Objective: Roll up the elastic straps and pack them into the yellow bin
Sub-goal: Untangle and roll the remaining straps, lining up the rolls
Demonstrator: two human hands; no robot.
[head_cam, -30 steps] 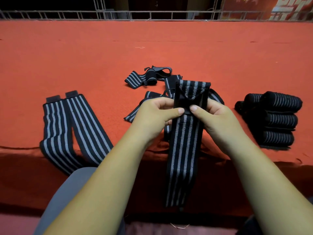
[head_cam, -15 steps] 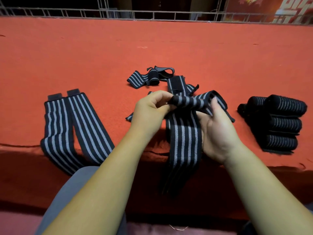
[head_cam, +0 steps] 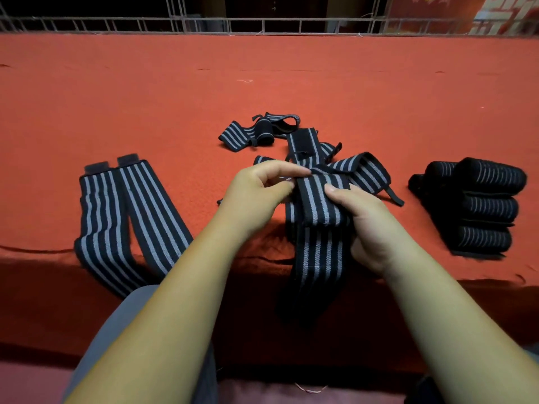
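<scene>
A black elastic strap with grey stripes sits between my hands, its top end folded over into a first flat turn. Its tail hangs down past the table's front edge. My right hand grips the folded part, thumb on top. My left hand pinches the strap's upper left edge with its fingertips. Behind them lie loose straps in a small tangle. No yellow bin is in view.
Two flat straps lie side by side at the left, draped over the front edge of the red-covered table. A pile of rolled straps sits at the right. A half-rolled strap lies farther back. A wire rail runs along the far edge.
The strap's upright top end has been folded down toward me into a flat turn. My right thumb has come onto the fold, and the hanging tail has got shorter.
</scene>
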